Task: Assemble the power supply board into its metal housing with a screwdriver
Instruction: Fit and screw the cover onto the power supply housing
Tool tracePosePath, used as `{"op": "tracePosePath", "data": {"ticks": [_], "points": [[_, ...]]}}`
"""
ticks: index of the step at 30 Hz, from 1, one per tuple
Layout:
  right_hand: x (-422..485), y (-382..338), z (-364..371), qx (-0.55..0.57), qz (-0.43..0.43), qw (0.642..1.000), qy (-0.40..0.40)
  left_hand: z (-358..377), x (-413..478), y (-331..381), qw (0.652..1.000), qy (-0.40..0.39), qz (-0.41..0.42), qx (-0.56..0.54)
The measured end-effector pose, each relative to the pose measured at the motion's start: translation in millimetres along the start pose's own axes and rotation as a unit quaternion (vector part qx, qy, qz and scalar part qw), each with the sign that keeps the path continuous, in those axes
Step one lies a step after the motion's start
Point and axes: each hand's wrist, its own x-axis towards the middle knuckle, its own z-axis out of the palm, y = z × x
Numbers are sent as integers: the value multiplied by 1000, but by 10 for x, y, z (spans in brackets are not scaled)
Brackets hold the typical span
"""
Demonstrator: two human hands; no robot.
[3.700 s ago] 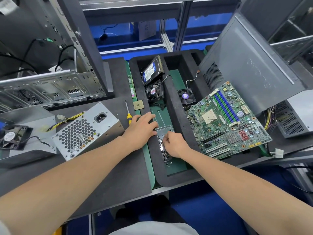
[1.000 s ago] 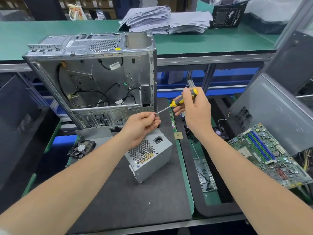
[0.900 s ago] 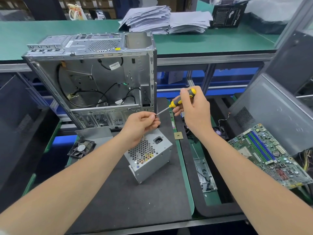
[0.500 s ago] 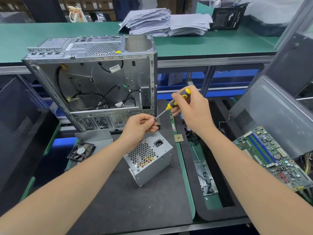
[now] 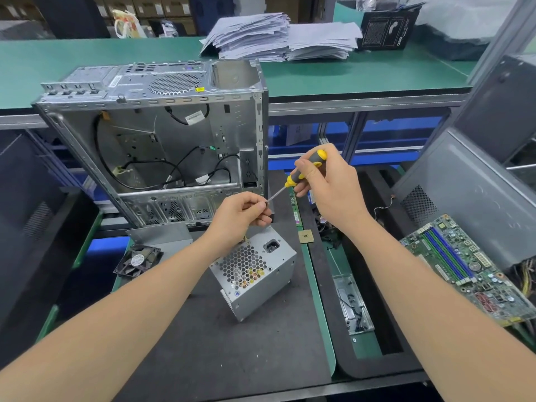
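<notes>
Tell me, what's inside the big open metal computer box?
Inside the metal case are loose black cables and a white label. No board is visible; its lower corner hides behind the left hand.

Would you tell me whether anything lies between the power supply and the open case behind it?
Nothing on the mat does, but both hands hover with the screwdriver above the gap between power supply and case.

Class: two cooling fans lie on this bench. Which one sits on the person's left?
The square black fan with the white hub label, left of the power supply unit; the other is mostly hidden behind the right hand.
</notes>
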Motion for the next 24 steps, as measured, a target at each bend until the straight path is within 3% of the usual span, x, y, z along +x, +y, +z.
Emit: {"op": "tracePosePath", "data": {"ticks": [24], "points": [[0, 24, -69, -4, -3, 1000, -7, 21, 18, -24, 999, -5, -9, -42]]}}
